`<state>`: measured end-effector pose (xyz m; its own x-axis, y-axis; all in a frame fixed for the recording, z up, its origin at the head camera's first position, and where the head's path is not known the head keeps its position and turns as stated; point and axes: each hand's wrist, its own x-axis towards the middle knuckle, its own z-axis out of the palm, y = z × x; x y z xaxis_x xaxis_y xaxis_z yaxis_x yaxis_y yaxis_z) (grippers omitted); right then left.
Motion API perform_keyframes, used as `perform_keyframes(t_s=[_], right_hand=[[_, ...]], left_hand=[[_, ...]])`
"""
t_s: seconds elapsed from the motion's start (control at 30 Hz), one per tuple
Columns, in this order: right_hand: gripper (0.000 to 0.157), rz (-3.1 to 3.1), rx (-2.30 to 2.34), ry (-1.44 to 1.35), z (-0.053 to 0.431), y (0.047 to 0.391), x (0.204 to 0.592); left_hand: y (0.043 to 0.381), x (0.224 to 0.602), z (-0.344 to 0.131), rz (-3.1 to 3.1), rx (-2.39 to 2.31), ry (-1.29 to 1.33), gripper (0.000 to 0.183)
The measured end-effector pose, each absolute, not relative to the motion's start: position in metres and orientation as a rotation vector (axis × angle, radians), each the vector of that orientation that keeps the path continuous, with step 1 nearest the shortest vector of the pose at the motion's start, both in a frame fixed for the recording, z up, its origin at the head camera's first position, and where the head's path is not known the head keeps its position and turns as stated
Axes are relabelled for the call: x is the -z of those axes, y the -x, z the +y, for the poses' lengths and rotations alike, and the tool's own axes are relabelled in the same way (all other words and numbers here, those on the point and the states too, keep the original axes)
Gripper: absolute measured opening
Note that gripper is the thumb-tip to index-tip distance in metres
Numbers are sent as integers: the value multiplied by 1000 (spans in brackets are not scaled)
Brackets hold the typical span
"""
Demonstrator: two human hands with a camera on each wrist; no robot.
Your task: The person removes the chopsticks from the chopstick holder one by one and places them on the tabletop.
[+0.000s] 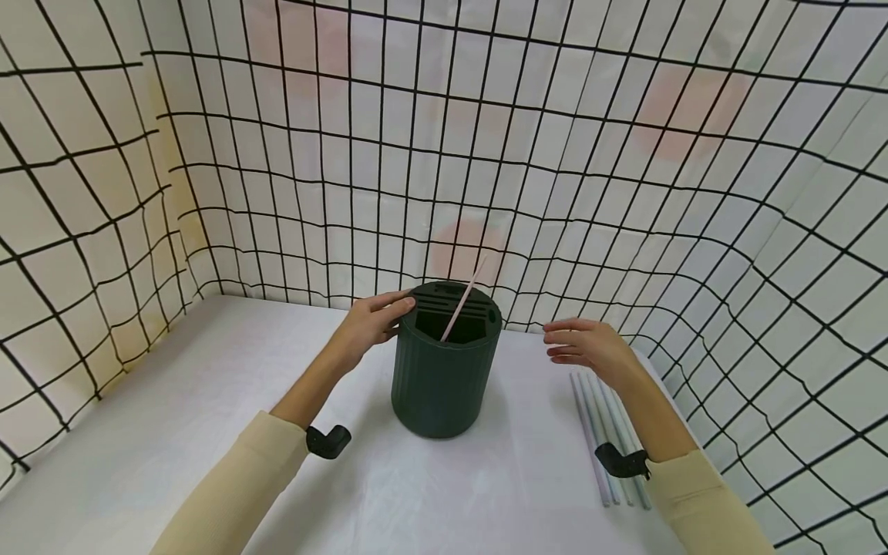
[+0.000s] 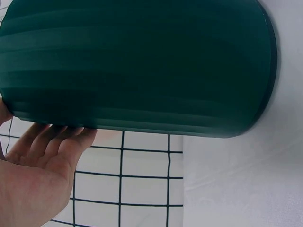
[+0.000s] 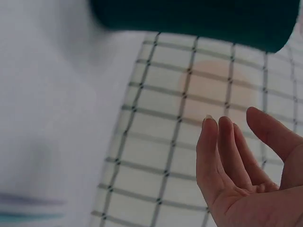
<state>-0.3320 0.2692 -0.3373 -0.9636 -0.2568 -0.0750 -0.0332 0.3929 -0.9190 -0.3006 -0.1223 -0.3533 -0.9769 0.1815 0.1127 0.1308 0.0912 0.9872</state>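
A dark green, ribbed round holder [image 1: 444, 385] with a slotted top stands upright on the white table, filling much of the left wrist view. One thin pale pink stick [image 1: 463, 302] leans in its front opening, with the lower end hidden inside. My left hand [image 1: 371, 320] holds the holder at its upper left side, thumb by the rim and fingers [image 2: 61, 142] against the wall. To the right of the holder and apart from it, my right hand [image 1: 590, 347] hovers with nothing in it, its fingers loosely bent. Several pastel sticks [image 1: 610, 439] lie side by side beneath the right forearm.
Black wire mesh [image 1: 416, 162] surrounds the back and both sides, with pale sheeting behind it. The white table [image 1: 430, 501] extends in front of the holder and to its left. A small black device sits at each wrist.
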Motion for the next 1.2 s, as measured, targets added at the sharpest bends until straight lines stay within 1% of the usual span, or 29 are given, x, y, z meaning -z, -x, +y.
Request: perform_keyframes(t_s=[0.27, 0.43, 0.7, 1.2], right_hand=[[43, 2561, 1611, 343, 206, 320, 282], [42, 2551, 1626, 427, 177, 315, 267], [36, 2439, 1679, 514, 150, 309, 272], [26, 2546, 1660, 512, 136, 306, 289]], left_hand=[[301, 354, -123, 2292, -2069, -328, 56], [300, 353, -123, 2297, -2070, -323, 56], [301, 353, -122, 2289, -2073, -323, 56], [300, 352, -121, 2282, -2069, -327, 58]])
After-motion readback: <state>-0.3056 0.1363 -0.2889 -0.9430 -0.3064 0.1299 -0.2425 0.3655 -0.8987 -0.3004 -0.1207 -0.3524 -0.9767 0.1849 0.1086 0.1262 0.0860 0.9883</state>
